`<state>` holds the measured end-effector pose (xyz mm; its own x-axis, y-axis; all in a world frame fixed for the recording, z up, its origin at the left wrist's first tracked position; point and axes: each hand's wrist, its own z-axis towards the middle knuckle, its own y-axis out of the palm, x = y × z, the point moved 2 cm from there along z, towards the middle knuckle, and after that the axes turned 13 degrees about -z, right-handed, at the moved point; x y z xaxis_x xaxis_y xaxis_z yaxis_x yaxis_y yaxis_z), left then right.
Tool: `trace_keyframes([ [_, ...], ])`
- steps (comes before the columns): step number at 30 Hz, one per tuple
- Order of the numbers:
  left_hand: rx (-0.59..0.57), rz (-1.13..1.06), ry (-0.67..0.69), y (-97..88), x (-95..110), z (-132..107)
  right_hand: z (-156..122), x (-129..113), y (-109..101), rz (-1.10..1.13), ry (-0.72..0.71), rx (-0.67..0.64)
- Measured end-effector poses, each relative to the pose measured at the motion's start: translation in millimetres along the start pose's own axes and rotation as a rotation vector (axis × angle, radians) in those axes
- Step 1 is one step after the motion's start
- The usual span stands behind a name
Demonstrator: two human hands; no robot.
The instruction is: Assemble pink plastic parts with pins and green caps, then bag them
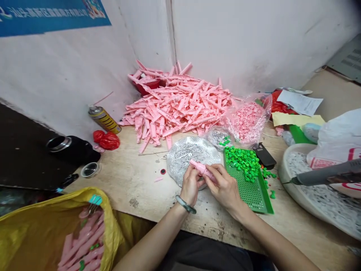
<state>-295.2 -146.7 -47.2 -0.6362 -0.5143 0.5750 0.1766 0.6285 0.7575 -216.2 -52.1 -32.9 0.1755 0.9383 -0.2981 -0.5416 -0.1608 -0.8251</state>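
Note:
Both hands meet over the near edge of a silvery foil-covered dish [176, 158] of small metal pins. Between them is a pink plastic tube-shaped part [198, 166], its narrow end pointing up and left. My left hand [190, 185] has its fingers closed round the underside of the part, with a bangle on the wrist. My right hand [224, 186] grips the part's other end from above, thumb and fingers pressed together. Just right of that hand lies a green perforated tray [251, 199] with many small green plastic pieces [245, 162] heaped at its far end.
A big pile of pink plastic parts [180, 105] leans against the wall, beside a clear bag of small pink pieces [248, 118]. At right, an electric screwdriver [329, 173] hangs over a round basin [290, 177]. A yellow sack [113, 229] holds pink assemblies at lower left. A spray can [104, 118] stands behind.

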Motion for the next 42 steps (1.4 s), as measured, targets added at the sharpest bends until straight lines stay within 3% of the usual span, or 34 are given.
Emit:
trace_keyframes([
  [21,0.074,0.029,0.004,5.4,-8,2,-7,-1,6,-0.067,-0.013,-0.028],
  [26,0.127,0.005,-0.008,0.7,-2,8,-2,0,4,0.012,0.022,-0.034],
  [28,0.155,-0.020,-0.009,-1.0,4,8,0,5,1,0.135,0.093,-0.101],
  [32,0.150,0.032,0.128,4.2,22,4,2,14,0,0.569,0.321,-0.448],
  [34,0.111,0.066,0.201,9.9,30,2,9,20,2,0.707,0.327,-0.516],
  [36,0.078,0.034,0.223,14.2,36,3,30,38,3,0.688,0.243,-0.496],
  [38,0.077,-0.059,0.200,15.6,39,6,62,74,1,0.467,0.222,-0.412],
  [40,0.107,-0.170,0.134,14.5,40,9,96,126,-6,-0.059,0.490,-0.159],
  [42,0.127,-0.256,0.042,12.9,38,11,124,173,-9,-0.232,0.614,-0.101],
])
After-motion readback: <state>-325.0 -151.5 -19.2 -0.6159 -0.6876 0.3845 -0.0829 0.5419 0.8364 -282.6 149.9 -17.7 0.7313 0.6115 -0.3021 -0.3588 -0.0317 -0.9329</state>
